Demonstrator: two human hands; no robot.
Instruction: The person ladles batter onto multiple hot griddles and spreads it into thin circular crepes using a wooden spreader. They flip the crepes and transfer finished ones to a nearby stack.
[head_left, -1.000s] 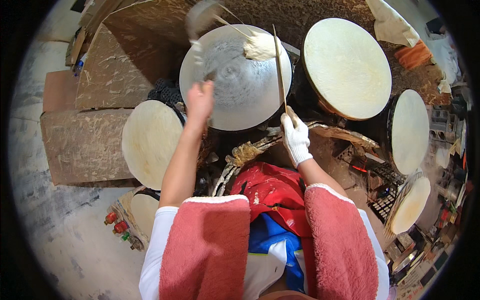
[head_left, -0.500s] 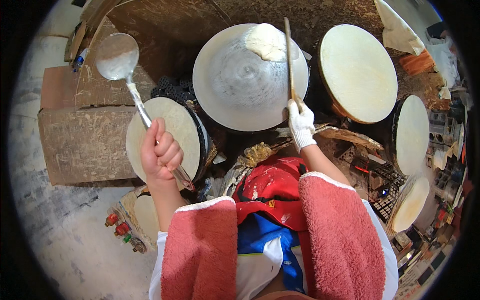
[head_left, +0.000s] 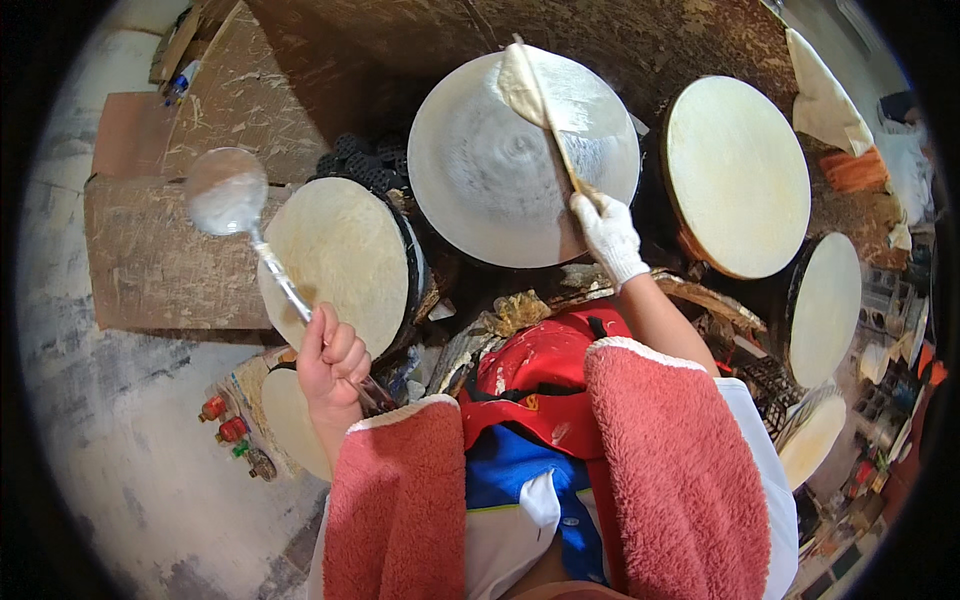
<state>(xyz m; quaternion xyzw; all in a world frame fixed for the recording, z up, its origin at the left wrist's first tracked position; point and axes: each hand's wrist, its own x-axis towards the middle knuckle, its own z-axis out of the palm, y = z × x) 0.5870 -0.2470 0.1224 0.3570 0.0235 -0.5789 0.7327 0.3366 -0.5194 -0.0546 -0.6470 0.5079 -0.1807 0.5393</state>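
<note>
My bare left hand (head_left: 335,365) is wrapped round the metal handle of a ladle (head_left: 228,192). The ladle's round bowl, smeared with white batter, hangs in the air left of the griddles. A white knitted glove covers my right hand (head_left: 606,236), which is closed on a thin wooden spreader stick (head_left: 553,125). The stick reaches over a large round griddle (head_left: 470,165) and lies across a thick mound of pale batter (head_left: 519,88) near its far edge. To the right of the stick, a thin wet film of batter coats the surface.
Pale round sheets cover a griddle at left (head_left: 335,265), one at right (head_left: 738,175) and another farther right (head_left: 826,310). Black perforated briquettes (head_left: 362,160) sit behind the left griddle. Brown boards (head_left: 170,265) stand around, and red valves (head_left: 232,429) are low at left.
The spreader stick has swung its far end to the left, drawing the batter mound with it and leaving a wet film behind. My left hand and the ladle have come lower.
</note>
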